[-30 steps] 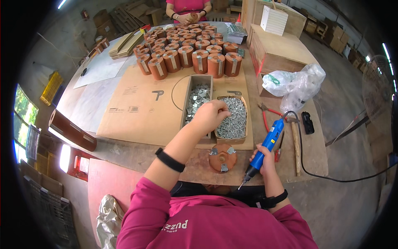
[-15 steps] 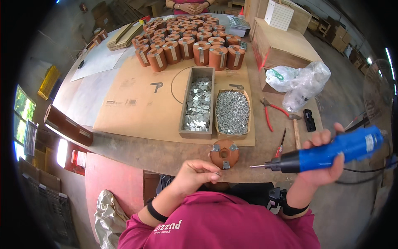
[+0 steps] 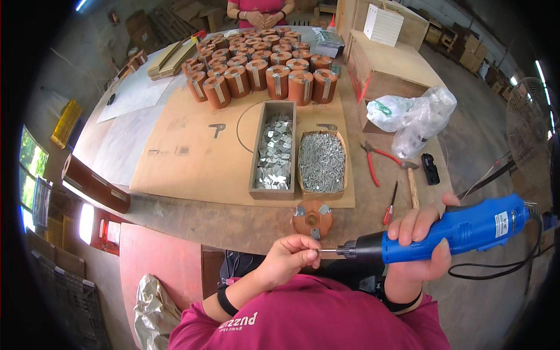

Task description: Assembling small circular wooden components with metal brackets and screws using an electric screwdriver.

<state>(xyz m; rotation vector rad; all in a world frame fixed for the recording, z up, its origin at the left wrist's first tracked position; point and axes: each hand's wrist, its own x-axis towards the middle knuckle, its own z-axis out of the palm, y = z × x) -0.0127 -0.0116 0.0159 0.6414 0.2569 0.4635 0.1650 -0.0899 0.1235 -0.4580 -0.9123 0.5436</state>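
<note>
My right hand [image 3: 417, 239] is wrapped round a blue electric screwdriver [image 3: 461, 229] that lies level and points left. The tip of its bit meets the pinched thumb and fingers of my left hand [image 3: 291, 256]. A small screw seems to sit in that pinch, mostly hidden by the fingertips. Just beyond, a round reddish-brown block [image 3: 312, 219] with a hole in its middle rests by the table's near edge. Several small metal plates lie around its top face. Behind it stand a long box of metal plates [image 3: 252, 175] and a carton of screws [image 3: 346, 192].
Many reddish-brown cylinders [image 3: 277, 81] stand grouped at the far side, where a co-worker's hands [image 3: 261, 19] are clasped. To the right lie red-handled pliers [image 3: 373, 166], a hammer [image 3: 413, 186], a hand screwdriver [image 3: 392, 204] and plastic bags [image 3: 420, 116]. A longer brown cylinder [image 3: 96, 184] lies at left.
My right hand has brought the electric screwdriver left and slightly down, so its bit now touches my left fingertips. My left hand has shifted a little right and toward me.
</note>
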